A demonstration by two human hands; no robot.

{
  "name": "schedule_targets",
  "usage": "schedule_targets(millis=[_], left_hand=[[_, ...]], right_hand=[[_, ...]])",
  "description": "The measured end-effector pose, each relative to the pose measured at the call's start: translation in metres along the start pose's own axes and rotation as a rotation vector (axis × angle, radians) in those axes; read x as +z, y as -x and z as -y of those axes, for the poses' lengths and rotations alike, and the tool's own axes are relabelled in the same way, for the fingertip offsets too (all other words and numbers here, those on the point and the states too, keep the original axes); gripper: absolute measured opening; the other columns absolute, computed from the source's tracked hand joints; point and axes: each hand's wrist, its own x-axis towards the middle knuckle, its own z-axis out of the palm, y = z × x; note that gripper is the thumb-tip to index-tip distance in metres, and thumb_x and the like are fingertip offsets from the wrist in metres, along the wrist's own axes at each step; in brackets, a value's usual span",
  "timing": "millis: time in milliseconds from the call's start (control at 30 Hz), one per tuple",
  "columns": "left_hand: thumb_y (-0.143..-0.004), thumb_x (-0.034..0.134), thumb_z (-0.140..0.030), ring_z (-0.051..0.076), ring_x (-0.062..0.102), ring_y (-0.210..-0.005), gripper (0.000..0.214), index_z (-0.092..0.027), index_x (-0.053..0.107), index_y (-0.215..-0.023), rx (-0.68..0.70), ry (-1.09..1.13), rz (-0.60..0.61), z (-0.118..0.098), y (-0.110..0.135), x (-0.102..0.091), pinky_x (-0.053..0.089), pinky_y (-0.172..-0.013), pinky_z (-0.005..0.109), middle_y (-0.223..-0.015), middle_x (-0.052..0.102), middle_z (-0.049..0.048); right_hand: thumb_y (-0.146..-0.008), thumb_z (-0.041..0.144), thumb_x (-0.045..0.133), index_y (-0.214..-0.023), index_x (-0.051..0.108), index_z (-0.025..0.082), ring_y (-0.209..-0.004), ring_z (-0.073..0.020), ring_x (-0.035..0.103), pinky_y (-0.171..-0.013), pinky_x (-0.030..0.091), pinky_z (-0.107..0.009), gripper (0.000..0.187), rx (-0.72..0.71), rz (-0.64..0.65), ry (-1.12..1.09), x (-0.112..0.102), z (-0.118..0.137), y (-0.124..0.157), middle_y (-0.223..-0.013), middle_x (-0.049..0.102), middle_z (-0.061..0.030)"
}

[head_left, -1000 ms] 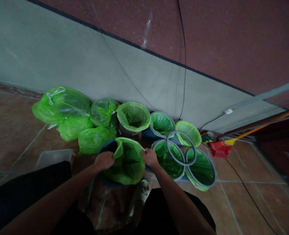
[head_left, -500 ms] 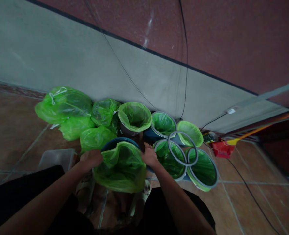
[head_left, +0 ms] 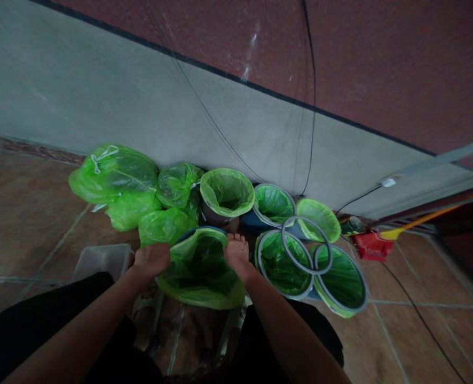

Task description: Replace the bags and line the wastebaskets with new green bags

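A blue trash can (head_left: 191, 233) stands between my feet, most of its rim covered by a green trash bag (head_left: 204, 296). My left hand (head_left: 152, 258) is closed on the bag at the can's left side. At the right side, my right hand (head_left: 237, 249) has its fingers curled over the bag's edge at the rim. The bag's mouth gapes open between both hands, its front hanging outside the can. My fingertips on the left are partly hidden.
Several lined cans, such as a brown one (head_left: 216, 217), stand by the wall. Full tied green bags (head_left: 116, 173) lie left, near a clear plastic box (head_left: 102, 258). A loose grey ring (head_left: 283, 242) rests across cans. A red dustpan (head_left: 375, 246) and black cable lie right.
The back of the bag has been drawn over more of the blue rim. My right hand has shifted left along the rim, and the view has turned slightly left.
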Motion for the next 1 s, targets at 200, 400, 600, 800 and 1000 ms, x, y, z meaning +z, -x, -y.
schedule_targets(millis=[200, 400, 600, 800, 1000], left_hand=[[-0.089, 0.040, -0.016, 0.035, 0.068, -0.096, 0.033, -0.009, 0.072, -0.084, -0.070, -0.101, 0.071, 0.002, 0.000, 0.000, 0.052, -0.078, 0.045, -0.100, 0.072, 0.0209], [-0.089, 0.034, -0.015, 0.037, 0.063, -0.107, 0.039, -0.010, 0.065, -0.112, -0.035, -0.126, -0.018, -0.005, -0.006, 0.004, 0.052, -0.083, 0.050, -0.112, 0.068, 0.0214], [-0.080, 0.046, -0.011, 0.025, 0.049, -0.131, 0.067, -0.010, 0.033, -0.146, 0.277, 0.035, -0.177, -0.045, -0.019, 0.011, 0.038, -0.110, 0.038, -0.144, 0.050, 0.0170], [-0.089, 0.052, -0.038, 0.028, 0.060, -0.120, 0.077, -0.002, 0.021, -0.150, 0.137, 0.172, -0.201, -0.051, -0.041, 0.030, 0.045, -0.100, 0.035, -0.131, 0.061, 0.0223], [-0.090, 0.039, -0.014, 0.023, 0.067, -0.106, 0.038, -0.012, 0.061, -0.121, 0.067, 0.147, -0.174, -0.043, -0.047, 0.019, 0.048, -0.093, 0.030, -0.117, 0.070, 0.0133]], right_hand=[[-0.093, 0.006, 0.035, -0.113, 0.062, 0.013, -0.097, -0.0225, 0.067, -0.078, 0.050, -0.033, 0.034, 0.125, 0.112, 0.032, 0.004, -0.014, -0.003, -0.109, 0.067, -0.0174], [-0.092, 0.007, 0.040, -0.105, 0.066, 0.015, -0.099, -0.0201, 0.068, -0.078, 0.048, -0.026, 0.031, 0.141, 0.120, -0.002, -0.005, -0.020, 0.001, -0.105, 0.071, -0.0127], [-0.090, 0.016, 0.047, -0.103, 0.067, 0.018, -0.096, -0.0203, 0.068, -0.074, 0.045, -0.024, 0.024, 0.100, 0.121, -0.071, -0.018, -0.013, 0.011, -0.101, 0.073, -0.0108], [-0.083, 0.013, 0.052, -0.093, 0.069, 0.018, -0.090, -0.0178, 0.067, -0.072, 0.042, -0.022, 0.020, -0.053, 0.186, -0.127, -0.019, -0.007, 0.018, -0.094, 0.074, -0.0077], [-0.084, 0.011, 0.050, -0.101, 0.067, 0.015, -0.099, -0.0213, 0.067, -0.076, 0.045, -0.025, 0.025, 0.032, 0.257, -0.035, -0.025, -0.029, 0.012, -0.103, 0.072, -0.0114]])
